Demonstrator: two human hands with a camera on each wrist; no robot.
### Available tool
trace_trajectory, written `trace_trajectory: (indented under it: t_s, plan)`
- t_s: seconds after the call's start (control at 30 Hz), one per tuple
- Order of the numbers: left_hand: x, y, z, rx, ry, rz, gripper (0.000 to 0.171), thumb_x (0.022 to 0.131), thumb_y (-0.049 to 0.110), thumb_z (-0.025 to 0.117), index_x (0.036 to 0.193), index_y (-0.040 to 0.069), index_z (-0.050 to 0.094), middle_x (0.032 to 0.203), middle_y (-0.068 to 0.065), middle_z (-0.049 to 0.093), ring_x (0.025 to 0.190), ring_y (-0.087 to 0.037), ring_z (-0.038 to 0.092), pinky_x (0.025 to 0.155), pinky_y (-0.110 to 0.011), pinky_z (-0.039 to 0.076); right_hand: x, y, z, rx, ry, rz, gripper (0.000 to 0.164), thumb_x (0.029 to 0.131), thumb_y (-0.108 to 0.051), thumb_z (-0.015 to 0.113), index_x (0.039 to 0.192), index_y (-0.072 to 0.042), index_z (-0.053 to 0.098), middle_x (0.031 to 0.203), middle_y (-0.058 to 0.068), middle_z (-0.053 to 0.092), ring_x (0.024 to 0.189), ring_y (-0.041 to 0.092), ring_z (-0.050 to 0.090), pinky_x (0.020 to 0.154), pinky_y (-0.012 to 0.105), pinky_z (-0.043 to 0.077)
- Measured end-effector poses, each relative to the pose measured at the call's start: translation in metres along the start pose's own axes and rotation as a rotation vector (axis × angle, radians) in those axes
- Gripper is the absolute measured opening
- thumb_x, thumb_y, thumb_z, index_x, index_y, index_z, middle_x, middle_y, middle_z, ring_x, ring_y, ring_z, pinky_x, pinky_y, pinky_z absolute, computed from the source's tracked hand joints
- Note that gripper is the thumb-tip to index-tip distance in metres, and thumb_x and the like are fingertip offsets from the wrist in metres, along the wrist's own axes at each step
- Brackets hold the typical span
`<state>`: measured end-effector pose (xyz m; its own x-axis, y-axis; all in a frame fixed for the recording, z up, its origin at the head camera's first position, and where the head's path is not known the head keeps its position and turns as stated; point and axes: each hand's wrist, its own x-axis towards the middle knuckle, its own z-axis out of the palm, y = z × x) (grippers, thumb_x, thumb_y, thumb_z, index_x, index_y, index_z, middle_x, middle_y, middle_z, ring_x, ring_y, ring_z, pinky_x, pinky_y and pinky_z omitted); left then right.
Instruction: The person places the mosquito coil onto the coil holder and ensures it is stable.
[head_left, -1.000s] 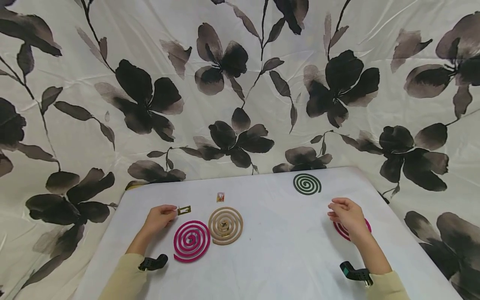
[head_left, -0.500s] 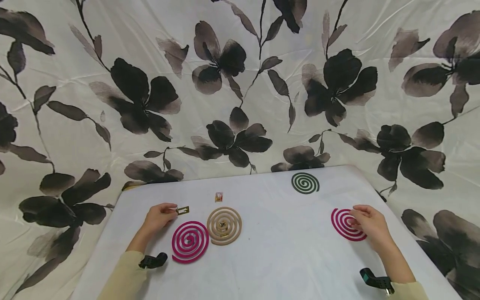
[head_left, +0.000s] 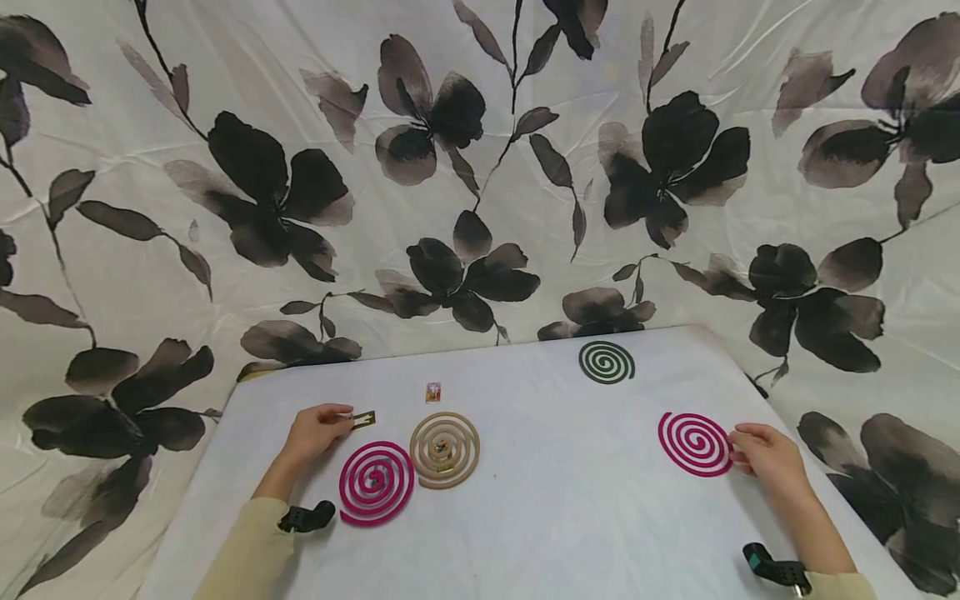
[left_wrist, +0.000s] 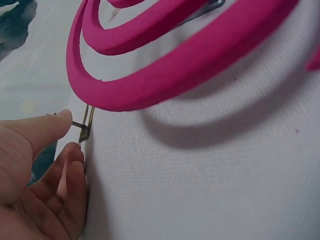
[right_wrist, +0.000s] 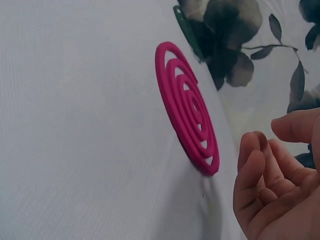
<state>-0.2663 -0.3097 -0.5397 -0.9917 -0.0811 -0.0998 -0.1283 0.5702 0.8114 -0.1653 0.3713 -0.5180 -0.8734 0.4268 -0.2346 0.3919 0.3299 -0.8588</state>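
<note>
In the head view my left hand (head_left: 318, 432) pinches one end of a small brass-coloured metal coil stand (head_left: 363, 419) at the table's left. The left wrist view shows a thin prong of the stand (left_wrist: 85, 131) by my thumb. Just below lies a pink mosquito coil (head_left: 377, 484), raised above the cloth, with a bit of metal under it. A tan mosquito coil (head_left: 454, 415) sits right beside it. My right hand (head_left: 772, 462), fingers loosely bent, is close to the right edge of another pink mosquito coil (head_left: 693, 445); the right wrist view has a gap between them.
A green mosquito coil (head_left: 607, 362) lies near the table's far edge. A small red and yellow printed piece (head_left: 433, 392) is behind the tan coil. The white-covered table (head_left: 555, 500) ends at a flowered cloth backdrop (head_left: 480, 167).
My right hand has moved right, from above the right-hand pink coil to beside its edge, uncovering it. My left hand keeps the metal stand in nearly the same place. The head view has shifted slightly.
</note>
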Motion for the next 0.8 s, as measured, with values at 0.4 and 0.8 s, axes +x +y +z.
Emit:
trace_trajectory:
  t_s: [0.4,0.8]
  plan:
    - [0.003,-0.003,0.001,0.046,0.01,0.005,0.031,0.086,0.017,0.075,0.112,0.001,0.07,0.099,-0.011,0.067,0.083,-0.022,0.056,0.061,-0.028,0.048,0.0,0.016,-0.01,0.033,-0.015,0.041,0.047,0.099,-0.026,0.053,0.132,0.007,0.044,0.085,-0.004,0.064,0.068,0.01,0.061,0.056,0.028,0.051]
    - [0.003,-0.001,0.003,0.067,0.005,0.001,0.029,0.087,0.018,0.074,0.112,0.002,0.071,0.105,-0.012,0.067,0.099,-0.028,0.057,0.079,-0.036,0.048,0.004,0.02,-0.003,0.005,0.033,0.06,0.044,0.096,-0.024,0.058,0.128,0.004,0.047,0.082,-0.003,0.059,0.067,0.008,0.058,0.053,0.026,0.05]
